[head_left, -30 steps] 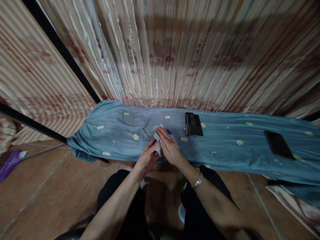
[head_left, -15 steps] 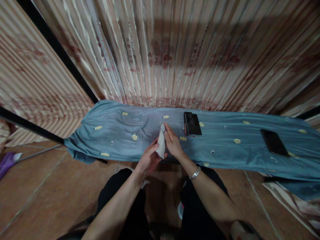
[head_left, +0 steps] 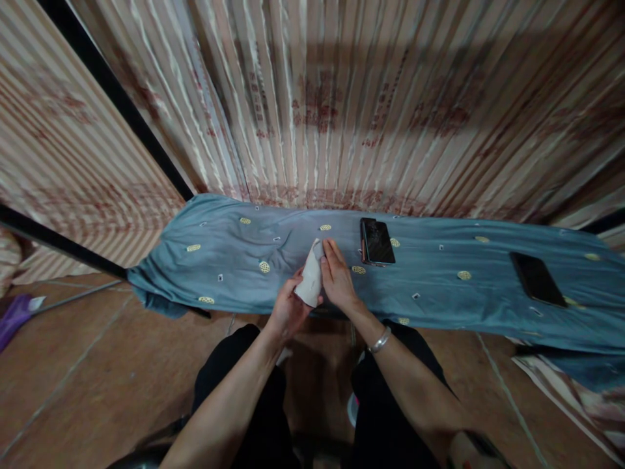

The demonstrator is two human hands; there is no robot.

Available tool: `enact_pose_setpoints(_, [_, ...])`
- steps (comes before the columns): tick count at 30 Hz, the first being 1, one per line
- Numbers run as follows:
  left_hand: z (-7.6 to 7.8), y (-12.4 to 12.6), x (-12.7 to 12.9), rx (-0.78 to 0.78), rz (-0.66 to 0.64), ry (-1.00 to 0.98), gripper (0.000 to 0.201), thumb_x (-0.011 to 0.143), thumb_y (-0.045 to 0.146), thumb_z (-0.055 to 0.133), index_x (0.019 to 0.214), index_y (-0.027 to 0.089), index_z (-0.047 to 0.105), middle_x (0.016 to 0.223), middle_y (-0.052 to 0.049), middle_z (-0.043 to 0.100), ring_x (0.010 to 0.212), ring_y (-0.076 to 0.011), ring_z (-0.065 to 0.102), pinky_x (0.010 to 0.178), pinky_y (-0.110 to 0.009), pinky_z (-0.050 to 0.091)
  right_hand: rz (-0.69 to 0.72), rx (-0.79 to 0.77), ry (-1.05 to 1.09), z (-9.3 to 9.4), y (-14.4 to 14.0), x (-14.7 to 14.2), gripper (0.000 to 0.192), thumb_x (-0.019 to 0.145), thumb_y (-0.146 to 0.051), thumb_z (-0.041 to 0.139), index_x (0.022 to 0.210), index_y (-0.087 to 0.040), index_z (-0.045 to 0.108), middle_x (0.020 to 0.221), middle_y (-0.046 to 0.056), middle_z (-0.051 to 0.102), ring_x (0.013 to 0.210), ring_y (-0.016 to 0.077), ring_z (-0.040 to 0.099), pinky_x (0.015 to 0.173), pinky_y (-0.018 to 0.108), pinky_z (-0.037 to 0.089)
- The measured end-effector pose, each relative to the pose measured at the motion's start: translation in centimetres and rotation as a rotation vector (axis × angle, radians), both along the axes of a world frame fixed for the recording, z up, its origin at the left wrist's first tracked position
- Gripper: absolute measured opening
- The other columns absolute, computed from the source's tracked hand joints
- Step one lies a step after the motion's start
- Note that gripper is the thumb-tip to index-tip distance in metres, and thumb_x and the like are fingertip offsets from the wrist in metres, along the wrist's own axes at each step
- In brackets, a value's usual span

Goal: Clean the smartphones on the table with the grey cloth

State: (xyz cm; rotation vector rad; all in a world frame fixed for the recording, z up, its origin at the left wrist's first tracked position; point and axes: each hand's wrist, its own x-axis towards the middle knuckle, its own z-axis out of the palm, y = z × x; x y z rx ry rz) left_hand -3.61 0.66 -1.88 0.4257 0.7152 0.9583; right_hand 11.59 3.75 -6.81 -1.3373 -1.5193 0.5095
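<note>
Two phones (head_left: 377, 241) (head_left: 537, 279) on cloth (head_left: 234, 260), right of hands (head_left: 312, 286).
</note>
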Motion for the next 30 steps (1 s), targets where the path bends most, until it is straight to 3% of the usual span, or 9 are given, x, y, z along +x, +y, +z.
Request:
enact_pose_setpoints(4, [-0.1, 0.1, 0.4, -0.026, 0.034, 0.072, 0.034, 0.092, 0.040, 0.065, 0.121, 0.023, 0.071, 0.108, -0.005, 0.079, 0.089, -0.0218, 0.071, 0.065, -0.030, 0.054, 0.057, 0.088, -0.092, 1.0, -0.6, -0.6, 0.057, 0.108, -0.040, 0.036, 0.162, -0.025, 0.046, 0.170, 0.007, 0.043, 0.160, 0.0235, 0.035, 0.136, 0.050, 0.023])
enact_pose_setpoints(6, [0.0, 0.2, 0.5, -0.019, 0.050, 0.086, 0.038, 0.098, 0.049, 0.058, 0.120, 0.022, 0.072, 0.108, -0.007, 0.079, 0.096, -0.0250, 0.072, 0.067, -0.031, 0.054, 0.099, 0.111, -0.135, 1.5, -1.0, -0.9, 0.056, 0.108, -0.036, 0.036, 0.162, -0.024, 0.047, 0.171, 0.007, 0.042, 0.161, 0.0241, 0.035, 0.135, 0.050, 0.025])
enact_pose_setpoints(11, [0.0, 0.7, 0.5, -0.031, 0.118, 0.074, 0.053, 0.097, 0.066, 0.056, 0.122, 0.023, 0.072, 0.109, -0.009, 0.079, 0.116, -0.0301, 0.071, 0.089, -0.037, 0.058, 0.216, 0.148, -0.215, 1.9, -2.0, -1.8, 0.055, 0.107, -0.027, 0.039, 0.161, -0.025, 0.049, 0.168, 0.007, 0.047, 0.161, 0.0244, 0.035, 0.135, 0.052, 0.028])
enact_pose_setpoints(16, [-0.4, 0.9, 0.7, -0.020, 0.212, 0.041, 0.050, 0.098, 0.065, 0.055, 0.114, 0.022, 0.075, 0.122, -0.010, 0.078, 0.135, -0.0282, 0.063, 0.107, -0.036, 0.054, 0.303, 0.216, -0.247, 1.5, -3.5, -2.9, 0.055, 0.107, -0.022, 0.039, 0.161, -0.024, 0.048, 0.166, 0.010, 0.050, 0.160, 0.0252, 0.037, 0.133, 0.053, 0.034])
enact_pose_setpoints(23, [0.1, 0.7, 0.0, -0.119, 0.185, 0.096, 0.062, 0.093, 0.073, 0.055, 0.110, 0.017, 0.076, 0.099, -0.014, 0.080, 0.121, -0.0308, 0.072, 0.101, -0.039, 0.061, 0.366, 0.353, -0.317, 0.6, -5.3, -4.6, 0.059, 0.107, -0.013, 0.037, 0.166, -0.018, 0.039, 0.163, 0.015, 0.052, 0.158, 0.0260, 0.040, 0.129, 0.053, 0.042])
enact_pose_setpoints(26, [0.9, 0.4, 0.2, -0.172, 0.224, 0.088, 0.061, 0.100, 0.067, 0.045, 0.114, 0.016, 0.077, 0.100, -0.014, 0.081, 0.118, -0.0278, 0.075, 0.107, -0.036, 0.058, 0.351, 0.420, -0.384, 0.3, -5.5, -4.7, 0.061, 0.106, -0.011, 0.036, 0.167, -0.013, 0.035, 0.162, 0.018, 0.053, 0.158, 0.0274, 0.040, 0.127, 0.054, 0.046])
enact_pose_setpoints(30, [0.8, 0.3, 1.0, -0.149, 0.322, 0.107, 0.051, 0.106, 0.053, 0.041, 0.119, 0.017, 0.075, 0.111, -0.012, 0.082, 0.131, -0.0252, 0.069, 0.121, -0.037, 0.047, 0.331, 0.440, -0.438, 0.5, -5.1, -4.1, 0.061, 0.107, -0.012, 0.035, 0.168, -0.014, 0.031, 0.162, 0.018, 0.053, 0.158, 0.0266, 0.040, 0.126, 0.051, 0.047])
